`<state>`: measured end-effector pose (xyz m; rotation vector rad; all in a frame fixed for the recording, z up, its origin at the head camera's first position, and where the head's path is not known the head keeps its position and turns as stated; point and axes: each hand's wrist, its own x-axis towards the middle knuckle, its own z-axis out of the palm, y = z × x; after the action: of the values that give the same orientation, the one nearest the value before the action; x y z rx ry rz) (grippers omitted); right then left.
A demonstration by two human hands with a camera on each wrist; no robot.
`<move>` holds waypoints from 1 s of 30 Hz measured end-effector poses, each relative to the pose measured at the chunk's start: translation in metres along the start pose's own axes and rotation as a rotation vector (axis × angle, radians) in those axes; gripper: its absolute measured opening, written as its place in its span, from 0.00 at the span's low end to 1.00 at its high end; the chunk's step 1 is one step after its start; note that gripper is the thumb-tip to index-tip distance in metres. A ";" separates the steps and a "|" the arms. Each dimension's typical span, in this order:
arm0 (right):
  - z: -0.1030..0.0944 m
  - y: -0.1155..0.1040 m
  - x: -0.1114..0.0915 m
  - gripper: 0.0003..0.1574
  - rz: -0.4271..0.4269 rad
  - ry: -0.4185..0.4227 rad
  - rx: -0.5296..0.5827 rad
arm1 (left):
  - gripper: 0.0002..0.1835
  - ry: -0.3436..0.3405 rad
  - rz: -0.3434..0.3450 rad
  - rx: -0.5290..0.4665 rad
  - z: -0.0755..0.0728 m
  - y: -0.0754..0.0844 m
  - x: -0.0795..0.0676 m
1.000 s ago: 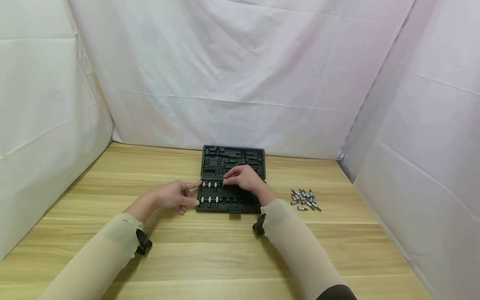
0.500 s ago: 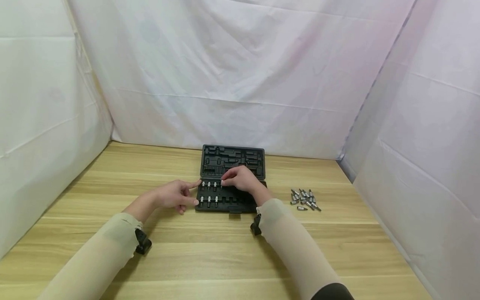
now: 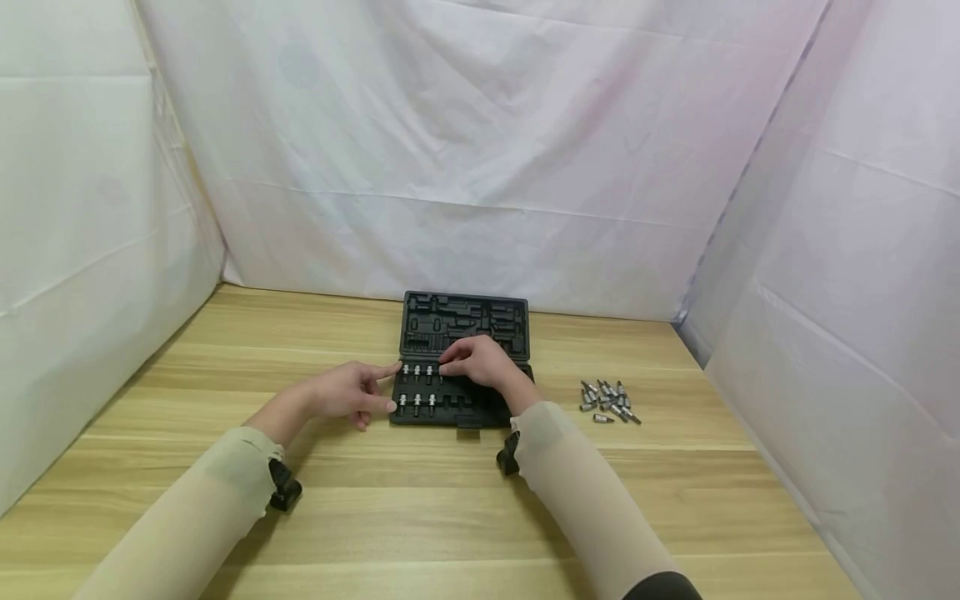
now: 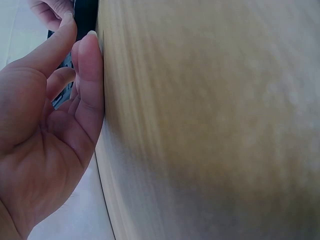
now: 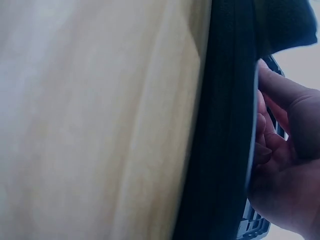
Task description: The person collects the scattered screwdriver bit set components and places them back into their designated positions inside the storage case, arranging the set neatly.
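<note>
A black plastic tool case (image 3: pixel 491 414) lies open on the table, its moulded lid (image 3: pixel 465 306) folded back. Silver bit sockets with dark tips sit in two rows at the left of its lower half, among them an upper bit socket (image 3: pixel 417 372) and a lower bit socket (image 3: pixel 417 402). My left hand (image 3: pixel 347 392) touches the case's left edge with straight index finger and thumb, the other fingers bent. Over the upper row, my right hand (image 3: pixel 483 363) pinches a small bit socket beside the seated ones; the fingers mostly cover it. In the right wrist view, the case wall hides the fingertips.
A loose pile of bit sockets (image 3: pixel 609 397) lies on the wooden table (image 3: pixel 390 508) right of the case, with one bit socket (image 3: pixel 602 417) slightly apart. White cloth (image 3: pixel 465 150) hangs behind the table and at both sides.
My right hand has shifted slightly left and nearer to me, bringing the pinched bit socket closer to the upper row's seated ones. My left hand keeps its place at the case edge.
</note>
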<state>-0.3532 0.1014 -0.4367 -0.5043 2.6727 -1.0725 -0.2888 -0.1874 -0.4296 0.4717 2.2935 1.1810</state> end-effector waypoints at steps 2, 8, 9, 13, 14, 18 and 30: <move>0.000 0.000 0.000 0.11 -0.003 0.005 0.000 | 0.48 0.001 -0.002 -0.001 0.000 0.000 0.001; 0.001 0.001 0.000 0.11 0.009 0.006 0.005 | 0.48 -0.003 0.000 0.005 0.001 -0.001 0.001; 0.001 0.001 0.000 0.11 0.010 0.005 0.008 | 0.48 -0.003 0.001 0.005 0.001 -0.001 0.001; 0.001 0.000 0.000 0.10 0.012 0.002 0.020 | 0.49 0.000 0.004 0.005 0.000 -0.001 0.001; 0.000 -0.001 0.000 0.11 0.014 0.001 0.021 | 0.49 0.000 0.005 0.005 0.000 -0.001 0.001; -0.001 -0.002 -0.001 0.11 0.019 -0.006 0.022 | 0.49 -0.001 0.005 0.008 -0.001 -0.001 0.002; -0.001 -0.002 0.000 0.11 0.020 -0.013 0.022 | 0.48 -0.001 0.010 0.012 -0.001 -0.001 0.002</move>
<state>-0.3529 0.1013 -0.4346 -0.4786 2.6459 -1.0879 -0.2910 -0.1876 -0.4310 0.4882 2.3005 1.1721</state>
